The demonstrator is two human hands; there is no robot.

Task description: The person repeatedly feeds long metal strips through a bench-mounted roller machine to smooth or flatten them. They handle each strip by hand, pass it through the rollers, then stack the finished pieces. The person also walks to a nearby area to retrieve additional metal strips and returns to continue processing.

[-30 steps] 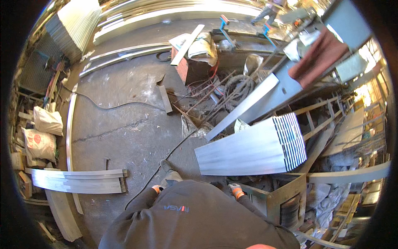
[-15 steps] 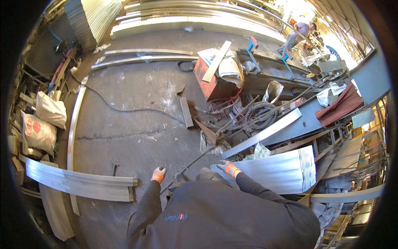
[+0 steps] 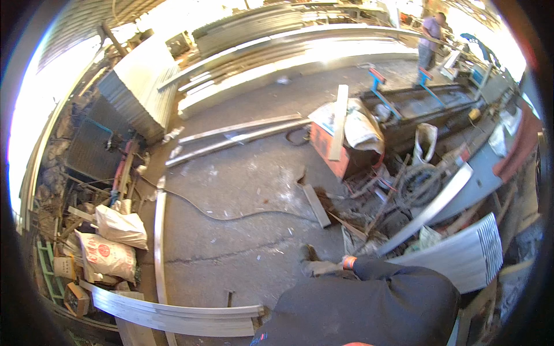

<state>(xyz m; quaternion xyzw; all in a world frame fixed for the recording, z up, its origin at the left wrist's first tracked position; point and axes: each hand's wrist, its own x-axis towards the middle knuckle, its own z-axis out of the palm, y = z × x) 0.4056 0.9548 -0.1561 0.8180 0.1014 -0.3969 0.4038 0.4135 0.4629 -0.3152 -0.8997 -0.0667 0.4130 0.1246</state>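
Of my right hand (image 3: 349, 262) mainly the orange glove cuff shows, above my bent leg (image 3: 320, 268). Its fingers are hidden, so I cannot tell whether they hold anything. It is nearest the stack of ribbed metal panels (image 3: 456, 256) on the right, with a gap between cuff and panels. My left hand is out of view. An orange patch at the lower edge is too cut off to name. To the left, long metal channels (image 3: 190, 320) lie stacked across a pale board (image 3: 130, 323). A T-shaped tool, seemingly a hammer (image 3: 229, 299), rests on the floor beside them.
A red box (image 3: 329, 151) with sacks and a plank on top stands ahead. Tangled hoses and scrap (image 3: 421, 187) lie right of it. A cable (image 3: 231, 218) crosses the floor. White sacks (image 3: 108, 254) lie left. Another person (image 3: 431, 40) stands far right by long beams.
The view has swung left and up. My right hand has come away from the metal panels toward my leg. My left hand has gone out of view.
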